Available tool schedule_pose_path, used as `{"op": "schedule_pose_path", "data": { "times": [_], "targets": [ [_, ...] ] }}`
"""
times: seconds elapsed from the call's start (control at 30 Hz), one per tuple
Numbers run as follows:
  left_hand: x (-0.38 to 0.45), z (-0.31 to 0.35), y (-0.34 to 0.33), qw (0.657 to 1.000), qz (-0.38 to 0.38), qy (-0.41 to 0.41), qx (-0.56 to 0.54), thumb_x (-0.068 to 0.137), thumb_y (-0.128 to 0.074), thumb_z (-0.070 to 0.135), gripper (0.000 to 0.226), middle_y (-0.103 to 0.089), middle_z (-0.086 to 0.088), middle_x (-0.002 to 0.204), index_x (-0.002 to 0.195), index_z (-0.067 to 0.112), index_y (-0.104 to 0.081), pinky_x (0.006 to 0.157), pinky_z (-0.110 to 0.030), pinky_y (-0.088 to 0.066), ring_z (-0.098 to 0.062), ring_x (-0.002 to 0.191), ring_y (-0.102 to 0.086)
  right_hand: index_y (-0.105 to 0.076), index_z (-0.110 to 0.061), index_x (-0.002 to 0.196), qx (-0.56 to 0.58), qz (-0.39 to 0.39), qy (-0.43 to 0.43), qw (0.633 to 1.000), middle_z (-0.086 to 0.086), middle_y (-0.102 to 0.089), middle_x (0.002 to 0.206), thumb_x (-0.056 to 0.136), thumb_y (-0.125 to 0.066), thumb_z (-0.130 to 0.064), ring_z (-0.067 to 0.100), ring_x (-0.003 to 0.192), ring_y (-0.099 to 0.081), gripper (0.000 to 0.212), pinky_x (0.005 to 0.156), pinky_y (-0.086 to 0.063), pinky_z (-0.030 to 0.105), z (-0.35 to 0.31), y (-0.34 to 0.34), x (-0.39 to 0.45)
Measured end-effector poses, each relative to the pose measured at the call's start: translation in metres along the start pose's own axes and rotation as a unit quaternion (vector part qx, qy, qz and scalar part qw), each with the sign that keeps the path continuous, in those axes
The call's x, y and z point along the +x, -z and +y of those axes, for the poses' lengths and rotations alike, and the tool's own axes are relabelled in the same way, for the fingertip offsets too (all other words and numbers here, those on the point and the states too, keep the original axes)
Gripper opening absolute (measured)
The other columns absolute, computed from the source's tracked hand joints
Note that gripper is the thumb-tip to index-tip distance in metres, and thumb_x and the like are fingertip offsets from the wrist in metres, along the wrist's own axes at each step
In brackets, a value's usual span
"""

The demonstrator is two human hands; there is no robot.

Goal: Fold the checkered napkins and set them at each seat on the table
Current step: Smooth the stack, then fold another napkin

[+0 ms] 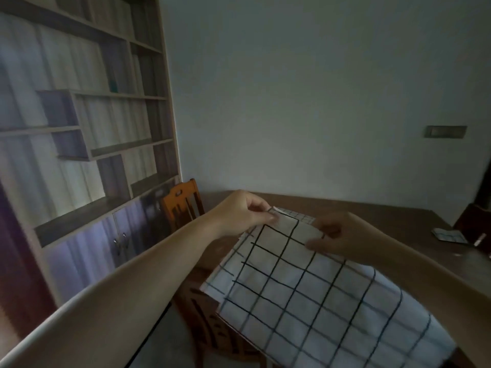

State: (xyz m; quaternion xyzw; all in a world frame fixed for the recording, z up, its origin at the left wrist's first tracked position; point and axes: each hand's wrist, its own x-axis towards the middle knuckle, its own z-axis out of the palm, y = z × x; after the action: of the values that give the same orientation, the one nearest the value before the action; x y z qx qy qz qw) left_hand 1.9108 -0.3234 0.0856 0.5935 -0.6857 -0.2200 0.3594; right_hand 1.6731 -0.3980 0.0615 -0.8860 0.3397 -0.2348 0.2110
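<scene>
Both hands pinch the far edge of the checkered napkin (313, 293) just right of the frame's middle: the left hand (239, 213) has thumb and fingertips pressed together on the far left corner, and the right hand (342, 237) closes its grip on the same edge just beside it, its fingers curled round the cloth. From those two pinches the napkin slopes down toward the lower right of the frame, held up above the wooden tabletop (385, 216), with a doubled layer showing along its left side. It looks light, thin and limp, a cloth that sags wherever it is not held, so corners and hems are the sensible places to take it, and creases will likely need pressing flat on the tabletop. Another small checkered piece (449, 236) lies on the tabletop at the right edge.
</scene>
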Motion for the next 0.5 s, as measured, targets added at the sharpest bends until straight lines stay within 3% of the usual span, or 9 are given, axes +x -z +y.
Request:
{"op": "schedule_pose_path", "data": {
  "times": [0.17,0.37,0.5],
  "targets": [
    [-0.012,-0.010,0.010,0.998,0.019,-0.027,-0.058,0.089,-0.070,0.025,0.005,-0.071,0.016,0.074,0.087,0.021,-0.073,0.072,-0.007,-0.046,0.006,0.073,-0.064,-0.066,-0.041,0.053,0.051,-0.010,0.020,0.998,-0.016,-0.063,0.056,0.083,-0.072,-0.032,-0.004,0.051,-0.053,0.032,0.056,-0.044,0.016,-0.029,-0.017,0.015],
    [-0.011,-0.028,0.021,0.993,0.073,-0.076,-0.050,0.083,-0.076,0.022,0.020,-0.074,0.008,0.100,0.103,0.022,-0.073,0.088,-0.019,-0.051,-0.005,0.094,-0.068,-0.066,-0.036,0.055,0.060,-0.031,0.008,0.998,-0.008,-0.062,0.058,0.084,-0.070,-0.031,0.004,0.055,-0.056,0.030,0.061,-0.051,0.027,-0.038,-0.033,0.027],
    [-0.011,-0.032,0.028,0.994,0.044,-0.085,-0.049,0.086,-0.073,0.019,0.011,-0.075,0.009,0.091,0.097,0.020,-0.075,0.086,-0.025,-0.054,-0.012,0.089,-0.070,-0.065,-0.025,0.061,0.064,-0.051,0.012,0.997,-0.006,-0.056,0.056,0.087,-0.068,-0.027,0.007,0.054,-0.051,0.026,0.058,-0.046,0.029,-0.038,-0.041,0.030]
  ]
}}
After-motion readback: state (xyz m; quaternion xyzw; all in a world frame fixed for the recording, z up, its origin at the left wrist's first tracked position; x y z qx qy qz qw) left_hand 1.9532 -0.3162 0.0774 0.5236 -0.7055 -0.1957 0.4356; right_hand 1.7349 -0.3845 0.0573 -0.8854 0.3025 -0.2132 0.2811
